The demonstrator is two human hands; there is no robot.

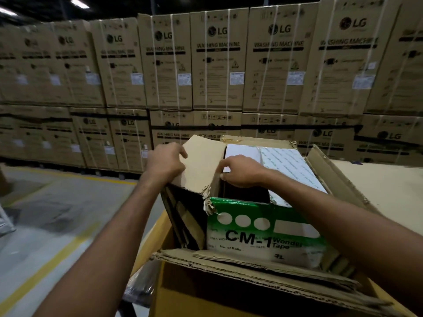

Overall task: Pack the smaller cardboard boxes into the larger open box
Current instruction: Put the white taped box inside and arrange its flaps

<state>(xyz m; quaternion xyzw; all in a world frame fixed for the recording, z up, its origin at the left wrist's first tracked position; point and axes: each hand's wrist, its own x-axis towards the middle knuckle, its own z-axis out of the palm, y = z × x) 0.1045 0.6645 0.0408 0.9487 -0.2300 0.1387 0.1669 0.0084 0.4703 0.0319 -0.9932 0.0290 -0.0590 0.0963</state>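
Now left hand (166, 160) grips raised brown cardboard flap (201, 165) of green-and-white printed cardboard box (263, 225); right hand (242, 171) pinches its side wall (215, 186); white flat boxes (290, 165) inside; all within larger torn brown carton (251, 268).

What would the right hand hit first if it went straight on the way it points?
Probably the flap that the left hand grips: the right hand points left, close to its edge. Depth unclear.
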